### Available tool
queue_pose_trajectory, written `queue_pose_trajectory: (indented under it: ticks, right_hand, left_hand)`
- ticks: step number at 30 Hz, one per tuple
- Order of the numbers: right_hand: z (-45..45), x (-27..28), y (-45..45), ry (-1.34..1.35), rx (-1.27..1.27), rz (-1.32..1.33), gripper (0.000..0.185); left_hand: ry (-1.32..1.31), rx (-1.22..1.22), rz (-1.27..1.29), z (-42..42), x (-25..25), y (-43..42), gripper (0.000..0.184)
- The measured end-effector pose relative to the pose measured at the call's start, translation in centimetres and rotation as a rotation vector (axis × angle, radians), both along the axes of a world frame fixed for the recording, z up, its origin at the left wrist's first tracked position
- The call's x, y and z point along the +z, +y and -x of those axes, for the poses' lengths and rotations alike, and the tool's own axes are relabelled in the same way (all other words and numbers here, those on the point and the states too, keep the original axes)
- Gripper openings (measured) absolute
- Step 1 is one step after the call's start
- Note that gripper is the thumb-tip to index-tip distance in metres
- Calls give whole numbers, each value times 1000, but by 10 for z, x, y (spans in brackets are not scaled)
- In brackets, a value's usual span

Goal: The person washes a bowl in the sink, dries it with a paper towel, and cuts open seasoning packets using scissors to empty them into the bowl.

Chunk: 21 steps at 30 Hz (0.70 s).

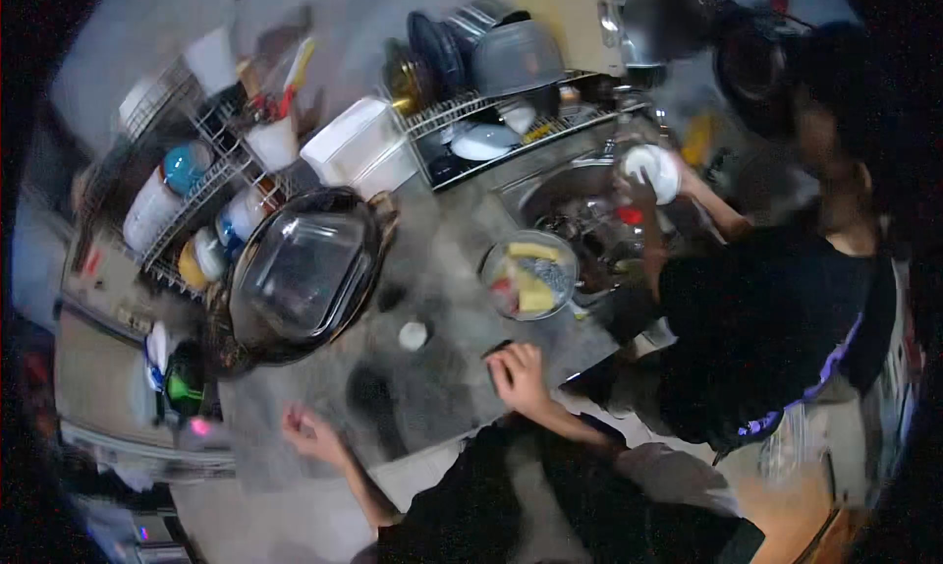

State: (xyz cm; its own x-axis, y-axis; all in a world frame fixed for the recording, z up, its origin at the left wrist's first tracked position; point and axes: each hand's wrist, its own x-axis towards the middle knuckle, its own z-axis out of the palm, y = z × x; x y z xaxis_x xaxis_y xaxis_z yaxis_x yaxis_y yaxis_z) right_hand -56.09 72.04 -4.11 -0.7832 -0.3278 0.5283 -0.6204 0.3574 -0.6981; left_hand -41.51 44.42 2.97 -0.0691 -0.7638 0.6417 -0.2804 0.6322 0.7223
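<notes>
My left hand is over the near left part of the grey counter, its fingers loosely bent and apart, with nothing visible in them. Over the counter's right part, my right hand is closed around a small dark object, whose kind is too blurred to make out. A small round white item lies on the counter between and beyond my hands. Just past my right hand stands a round bowl with yellow sponge-like pieces and a grey scrubber in it.
At the right, another person holds a white dish over the sink. A glass baking dish rests on a large dark tray at the left. Dish racks line the back, beside a white container.
</notes>
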Motion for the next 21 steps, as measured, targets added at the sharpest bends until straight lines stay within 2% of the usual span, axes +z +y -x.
queue_pose_trajectory:
  ticks: [1,2,3,4,5,7,8,10,11,14,19,21]
  right_hand:
    - [3,5,2,-1,-7,-16,7]
    - [2,9,0,0,-5,-29,6]
    - [-2,11,-1,-3,59,-28,6]
    - [-2,13,-1,12,16,-26,6]
    - [-1,13,-3,26,-38,-21,6]
    - [0,9,-1,19,-3,-24,5]
    - [0,6,-1,14,-17,-25,5]
    - [2,5,-2,13,-36,-27,5]
    - [2,5,-2,30,-40,-27,6]
    - [0,5,-1,59,-51,-30,6]
    - [0,10,-3,33,-52,-34,6]
    - [-1,10,-4,45,-66,-29,6]
  left_hand:
    - [19,-304,-69,17,6,5,18]
    - [202,-505,-230,42,22,27,17]
    - [602,-960,-686,56,38,49,21]
    - [765,-1067,-954,72,45,66,22]
    - [927,-1019,-1287,80,85,102,16]
    - [1037,-1402,-1520,88,112,130,9]
    - [1049,-1396,-1505,89,115,137,9]
    - [1100,-1667,-1633,93,119,145,15]
    - [1101,-1671,-1631,94,123,146,15]
    - [973,-1824,-1496,94,136,150,16]
    - [1012,-1797,-1532,90,140,151,17]
    - [949,-1773,-1506,91,143,153,18]
